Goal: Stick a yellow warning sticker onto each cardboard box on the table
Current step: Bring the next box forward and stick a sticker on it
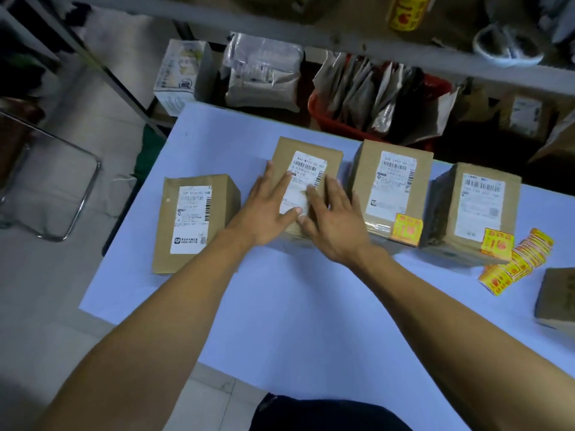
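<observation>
cardboard boxes, four in a row across the middle of the frame on a pale blue table, a fifth cut off at the right edge

- far-left box: white shipping label, no yellow sticker showing
- second box: centre of frame, white shipping label on top; both hands lie on it. no sticker can be seen on it, though the near part of its top is hidden under the hands
- third box: yellow warning sticker at its near right corner
- fourth box: yellow sticker at its near right corner
- sticker strip: loose run of yellow stickers on the table at right of frame, just beside the fourth box

hands
- left hand: fingers straight and spread, flat on the left part of the second box
- right hand: fingers straight, flat on the near right part of the same box; whether a sticker lies beneath it cannot be told

step in hand, as judged: the second box is being pressed or steadied, most likely smoothing a sticker down; two boxes look done

next move, as judged: a fresh sticker from the strip at right, then the far-left box, placed clear of the barcode on its label; the cut-off box at right also needs checking
</observation>
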`<state>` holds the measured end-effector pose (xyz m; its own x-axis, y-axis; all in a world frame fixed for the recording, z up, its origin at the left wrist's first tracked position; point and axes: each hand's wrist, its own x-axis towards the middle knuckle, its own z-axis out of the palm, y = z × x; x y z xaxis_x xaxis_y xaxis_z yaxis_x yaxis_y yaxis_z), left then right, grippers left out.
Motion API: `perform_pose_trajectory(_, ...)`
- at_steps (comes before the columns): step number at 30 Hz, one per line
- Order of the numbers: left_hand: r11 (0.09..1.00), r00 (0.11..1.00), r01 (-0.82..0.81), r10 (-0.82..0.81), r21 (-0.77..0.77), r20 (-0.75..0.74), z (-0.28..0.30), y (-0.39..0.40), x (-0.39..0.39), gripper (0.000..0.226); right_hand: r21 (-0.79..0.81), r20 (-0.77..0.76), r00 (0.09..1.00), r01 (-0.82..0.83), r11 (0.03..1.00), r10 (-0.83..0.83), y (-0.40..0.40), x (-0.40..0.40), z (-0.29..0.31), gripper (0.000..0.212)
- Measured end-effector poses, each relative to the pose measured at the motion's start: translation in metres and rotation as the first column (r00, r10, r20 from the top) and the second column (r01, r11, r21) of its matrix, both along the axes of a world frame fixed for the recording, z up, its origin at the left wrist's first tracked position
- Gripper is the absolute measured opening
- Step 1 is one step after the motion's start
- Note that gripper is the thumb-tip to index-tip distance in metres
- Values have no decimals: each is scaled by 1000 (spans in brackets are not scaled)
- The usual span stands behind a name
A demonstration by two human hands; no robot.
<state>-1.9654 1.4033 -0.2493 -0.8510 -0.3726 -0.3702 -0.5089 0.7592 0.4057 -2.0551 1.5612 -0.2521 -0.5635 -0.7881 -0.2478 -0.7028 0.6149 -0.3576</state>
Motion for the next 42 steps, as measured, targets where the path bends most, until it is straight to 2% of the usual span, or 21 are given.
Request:
perform_pose_trajectory(6, 999, 999, -27, 28, 20, -43, -17, 18, 23, 79, 18, 83, 996, -34, 999, 32, 10, 18, -14, 73)
perform_pose_trajectory(9, 988, 981, -122, 134, 90, -138, -11, 16, 30, 77, -175, 143, 990, 34, 984, -9, 8, 22, -8, 61)
perform_pose_trajectory(11, 936, 928, -284, 323, 206, -188, -5, 9, 21, 78, -343, 292, 945, 244, 907, -144, -2, 16, 0, 58)
perform_pose_trajectory(12, 883, 887, -373, 429, 286, -169, -1, 5, 14, 79, -358, 402, 888, 378, 854, -224, -8, 11, 5, 60)
perform_pose_trajectory(13, 791, 829, -460, 546, 403, -125, 4, 2, 6, 77, -335, 528, 797, 512, 791, -293, -16, 5, 8, 63)
perform_pose_trajectory(14, 659, 752, -536, 657, 528, -57, 7, -2, 0, 70, -282, 659, 671, 640, 715, -340, -25, -1, 8, 67)
perform_pose_trajectory(15, 518, 685, -574, 728, 634, 26, 4, -6, -5, 53, -209, 765, 529, 743, 636, -367, -34, -6, 5, 70)
perform_pose_trajectory(16, 416, 654, -580, 750, 700, 96, -2, -12, -7, 30, -130, 826, 412, 803, 581, -385, -41, -9, 0, 72)
perform_pose_trajectory(17, 382, 663, -564, 738, 732, 125, -7, -16, -9, 18, -60, 859, 322, 835, 547, -398, -47, -11, -6, 74)
perform_pose_trajectory(18, 392, 695, -545, 706, 741, 138, -13, -19, -9, 23, -13, 875, 264, 850, 527, -405, -50, -12, -12, 77)
perform_pose_trajectory(21, 394, 745, -530, 640, 750, 190, -27, -24, -4, 64, 66, 909, 149, 871, 487, -390, -51, -17, -26, 82)
perform_pose_trajectory(24, 371, 758, -517, 617, 772, 211, -28, -24, -3, 66, 174, 942, 2, 855, 489, -337, -49, -19, -35, 91)
perform_pose_trajectory(28, 344, 752, -512, 623, 787, 217, -25, -21, -4, 67, 152, 941, 35, 845, 513, -337, -44, -18, -43, 109)
perform_pose_trajectory(31, 310, 731, -528, 640, 791, 237, -24, -16, -3, 72, 160, 950, 15, 833, 530, -311, -41, -20, -43, 108)
perform_pose_trajectory(33, 301, 712, -531, 666, 792, 224, -16, -10, -1, 64, 158, 957, 3, 834, 529, -291, -39, -17, -34, 103)
perform_pose_trajectory(35, 293, 686, -513, 705, 807, 180, -7, -4, 3, 51, 127, 961, 28, 838, 531, -273, -36, -15, -25, 96)
perform_pose_trajectory(38, 270, 646, -467, 754, 842, 116, 13, 7, 12, 43, 53, 968, 93, 830, 556, -232, -31, -11, -5, 98)
perform_pose_trajectory(42, 256, 640, -393, 766, 883, 62, 43, 34, 25, 43, -49, 963, 189, 824, 565, -191, -11, -5, 31, 83)
